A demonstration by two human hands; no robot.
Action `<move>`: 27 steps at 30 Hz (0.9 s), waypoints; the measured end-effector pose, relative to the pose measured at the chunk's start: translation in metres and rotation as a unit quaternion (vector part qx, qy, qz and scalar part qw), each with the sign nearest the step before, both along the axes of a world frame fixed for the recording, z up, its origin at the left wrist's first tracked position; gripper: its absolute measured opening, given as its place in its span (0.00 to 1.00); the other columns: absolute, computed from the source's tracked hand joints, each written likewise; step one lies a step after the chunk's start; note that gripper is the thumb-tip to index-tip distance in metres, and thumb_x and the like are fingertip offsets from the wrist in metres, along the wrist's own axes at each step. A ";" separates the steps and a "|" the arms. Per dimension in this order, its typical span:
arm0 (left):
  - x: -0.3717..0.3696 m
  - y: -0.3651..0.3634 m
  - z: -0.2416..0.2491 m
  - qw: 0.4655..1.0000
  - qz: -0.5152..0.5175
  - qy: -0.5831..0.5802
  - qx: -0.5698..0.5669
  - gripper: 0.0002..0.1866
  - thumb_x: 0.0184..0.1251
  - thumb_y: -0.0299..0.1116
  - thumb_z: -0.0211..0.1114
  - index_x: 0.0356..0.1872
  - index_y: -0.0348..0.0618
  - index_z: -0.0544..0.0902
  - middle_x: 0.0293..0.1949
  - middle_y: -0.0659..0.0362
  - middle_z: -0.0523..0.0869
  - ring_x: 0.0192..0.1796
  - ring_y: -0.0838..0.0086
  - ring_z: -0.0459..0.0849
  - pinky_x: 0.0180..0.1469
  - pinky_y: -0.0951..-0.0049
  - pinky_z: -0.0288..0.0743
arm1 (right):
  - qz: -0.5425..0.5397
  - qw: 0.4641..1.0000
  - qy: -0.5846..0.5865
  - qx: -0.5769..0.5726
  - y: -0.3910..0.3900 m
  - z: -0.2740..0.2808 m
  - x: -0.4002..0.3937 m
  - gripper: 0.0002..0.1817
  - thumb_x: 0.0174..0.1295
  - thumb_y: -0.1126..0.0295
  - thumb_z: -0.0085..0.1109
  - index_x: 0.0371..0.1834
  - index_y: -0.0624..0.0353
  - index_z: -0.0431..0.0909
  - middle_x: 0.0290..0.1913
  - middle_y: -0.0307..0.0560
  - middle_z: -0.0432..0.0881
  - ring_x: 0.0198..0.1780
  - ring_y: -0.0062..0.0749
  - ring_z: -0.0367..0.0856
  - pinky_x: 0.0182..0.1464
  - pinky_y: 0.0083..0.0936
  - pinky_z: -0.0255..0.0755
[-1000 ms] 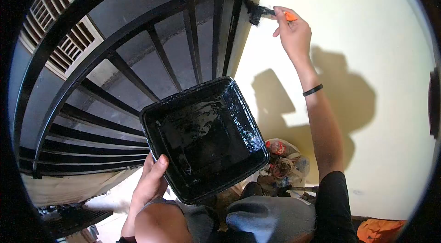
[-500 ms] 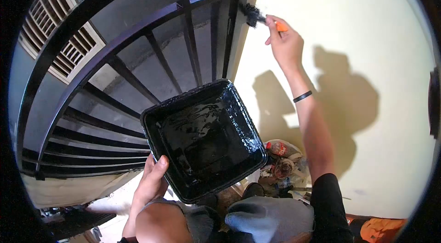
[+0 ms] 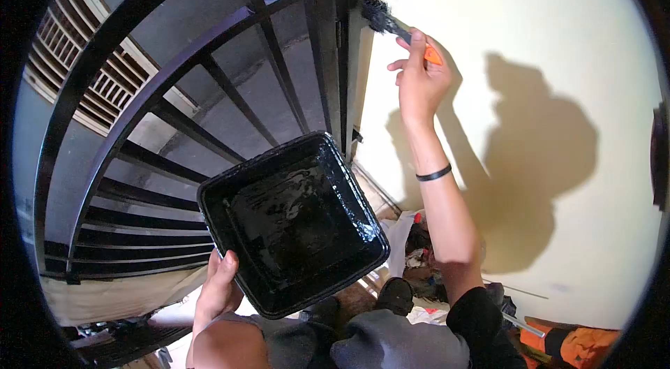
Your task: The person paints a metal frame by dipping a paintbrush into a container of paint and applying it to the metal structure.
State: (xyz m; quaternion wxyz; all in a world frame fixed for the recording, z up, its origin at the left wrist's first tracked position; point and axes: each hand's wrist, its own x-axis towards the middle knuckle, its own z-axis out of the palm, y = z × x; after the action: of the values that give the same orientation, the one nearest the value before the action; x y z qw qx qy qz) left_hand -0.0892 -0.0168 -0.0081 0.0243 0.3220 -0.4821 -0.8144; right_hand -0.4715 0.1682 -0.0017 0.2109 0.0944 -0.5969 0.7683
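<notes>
"Left hand?"

"Partly closed, thumb over the near-left rim of the black paint tray, held before the barred metal gate."

"Right hand?"

"Fingers pinched round the paintbrush. Blackened bristles at the gate's edge, beside the cream wall; contact cannot be confirmed."

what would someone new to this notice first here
Probably the square black tray of glossy black paint, held low in the middle by the left hand. Next, the orange-handled paintbrush in the right hand, its dark bristles up at the edge of the black metal gate. The person's big shadow on the pale wall at right also stands out.
</notes>
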 end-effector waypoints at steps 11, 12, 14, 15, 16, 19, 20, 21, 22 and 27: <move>0.003 -0.002 0.000 1.000 -0.004 0.007 0.000 0.48 0.64 0.53 0.75 0.77 0.42 0.60 0.73 0.54 0.72 0.74 0.60 0.70 0.76 0.53 0.61 | 0.011 0.999 0.002 -0.031 -0.020 0.003 0.006 0.20 0.77 0.61 0.58 0.55 0.70 0.81 0.39 0.55 0.89 0.23 0.24 0.84 0.25 0.19 0.75; 0.003 -0.003 0.000 1.000 -0.002 0.009 -0.001 0.48 0.64 0.53 0.75 0.77 0.42 0.60 0.73 0.54 0.72 0.74 0.60 0.70 0.76 0.53 0.61 | 0.005 0.999 0.008 -0.041 -0.017 0.005 0.009 0.20 0.77 0.61 0.58 0.55 0.71 0.81 0.39 0.55 0.89 0.23 0.23 0.83 0.25 0.19 0.75; 0.003 -0.003 0.001 1.000 0.005 0.011 -0.001 0.48 0.63 0.54 0.76 0.77 0.42 0.61 0.72 0.54 0.72 0.74 0.60 0.71 0.75 0.53 0.62 | -0.010 0.999 0.018 -0.051 -0.012 -0.004 0.005 0.21 0.78 0.61 0.57 0.55 0.73 0.81 0.40 0.57 0.89 0.23 0.23 0.83 0.26 0.18 0.75; 0.005 -0.003 0.001 1.000 0.006 0.013 -0.001 0.48 0.63 0.54 0.76 0.77 0.42 0.61 0.72 0.54 0.72 0.74 0.60 0.71 0.75 0.53 0.62 | -0.008 0.999 0.020 -0.050 -0.009 -0.016 0.003 0.21 0.78 0.61 0.57 0.55 0.73 0.81 0.40 0.57 0.89 0.23 0.23 0.83 0.26 0.18 0.75; 0.006 -0.003 0.001 1.000 0.005 0.016 0.001 0.48 0.63 0.54 0.76 0.77 0.43 0.61 0.72 0.54 0.73 0.74 0.60 0.71 0.75 0.53 0.62 | -0.018 0.999 -0.024 -0.033 -0.007 -0.028 0.003 0.21 0.78 0.61 0.57 0.55 0.74 0.80 0.41 0.57 0.89 0.23 0.24 0.84 0.26 0.18 0.75; 0.009 -0.001 0.004 1.000 0.005 0.015 -0.005 0.48 0.63 0.54 0.75 0.77 0.43 0.61 0.72 0.54 0.73 0.73 0.60 0.71 0.75 0.53 0.63 | -0.028 0.997 -0.066 -0.013 -0.010 -0.042 0.001 0.21 0.78 0.61 0.57 0.56 0.74 0.80 0.42 0.58 0.89 0.23 0.24 0.85 0.27 0.18 0.74; 0.010 -0.001 0.005 1.000 0.007 0.009 -0.012 0.48 0.64 0.54 0.75 0.77 0.43 0.61 0.72 0.54 0.73 0.73 0.60 0.72 0.74 0.52 0.63 | -0.037 0.998 -0.044 0.000 -0.013 -0.043 -0.002 0.21 0.78 0.61 0.57 0.56 0.74 0.80 0.42 0.58 0.89 0.23 0.24 0.85 0.27 0.18 0.74; 0.011 -0.001 0.005 1.000 0.005 0.005 -0.012 0.48 0.64 0.54 0.75 0.77 0.43 0.61 0.72 0.54 0.73 0.73 0.60 0.72 0.74 0.52 0.63 | -0.046 0.999 -0.023 0.013 -0.015 -0.038 -0.001 0.21 0.78 0.61 0.57 0.56 0.74 0.80 0.42 0.58 0.89 0.23 0.25 0.85 0.27 0.18 0.74; 0.011 -0.001 0.005 1.000 0.005 -0.004 -0.013 0.48 0.64 0.54 0.75 0.77 0.43 0.61 0.72 0.54 0.73 0.73 0.60 0.71 0.74 0.53 0.64 | -0.032 0.999 -0.021 0.017 -0.016 -0.023 0.000 0.21 0.78 0.61 0.57 0.57 0.74 0.80 0.42 0.58 0.89 0.24 0.25 0.85 0.27 0.17 0.74; 0.004 0.000 0.011 1.000 0.001 0.016 -0.013 0.48 0.64 0.54 0.74 0.77 0.43 0.61 0.72 0.54 0.73 0.73 0.60 0.71 0.74 0.53 0.65 | -0.022 0.998 0.030 -0.042 -0.007 0.006 -0.006 0.22 0.77 0.61 0.58 0.57 0.74 0.79 0.42 0.58 0.88 0.25 0.25 0.85 0.28 0.18 0.75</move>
State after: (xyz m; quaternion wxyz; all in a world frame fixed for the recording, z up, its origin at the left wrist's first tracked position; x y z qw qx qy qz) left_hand -0.0850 -0.0167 0.0026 0.0366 0.3091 -0.4923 -0.8129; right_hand -0.4772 0.1607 0.0039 0.2490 0.0954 -0.5598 0.7845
